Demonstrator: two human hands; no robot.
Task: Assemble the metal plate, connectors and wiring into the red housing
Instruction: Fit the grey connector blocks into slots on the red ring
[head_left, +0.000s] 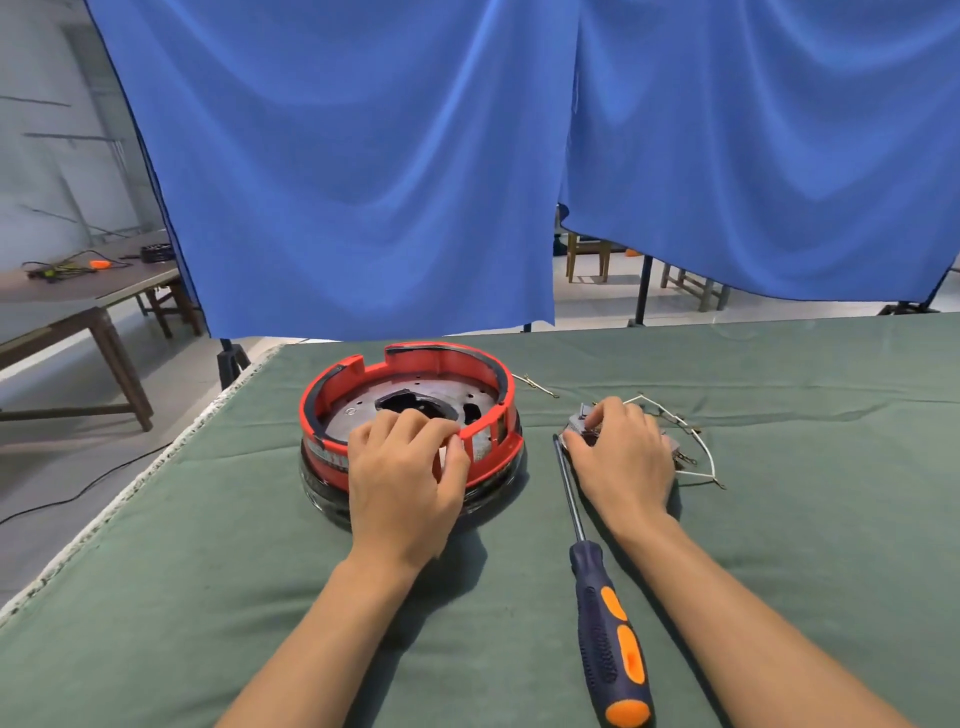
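1. Red housing (332, 395): on green-clothed counter (779, 519), metal plate (358, 410) lying inside.
2. Left hand (405, 467): fingers pinching housing's near rim.
3. Right hand (623, 457): fingers closed on wired connector (584, 418); white wiring (701, 447) trails right.
4. Screwdriver (608, 639): between the hands.

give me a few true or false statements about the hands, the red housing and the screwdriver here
1. The left hand rests on the near rim of the red housing. True.
2. The right hand grips the screwdriver. False: the screwdriver lies loose on the green cloth between the hands.
3. A metal plate sits inside the housing. True.
4. The right hand covers a small connector part with white wiring. True.
5. The housing is blue. False: it is red.
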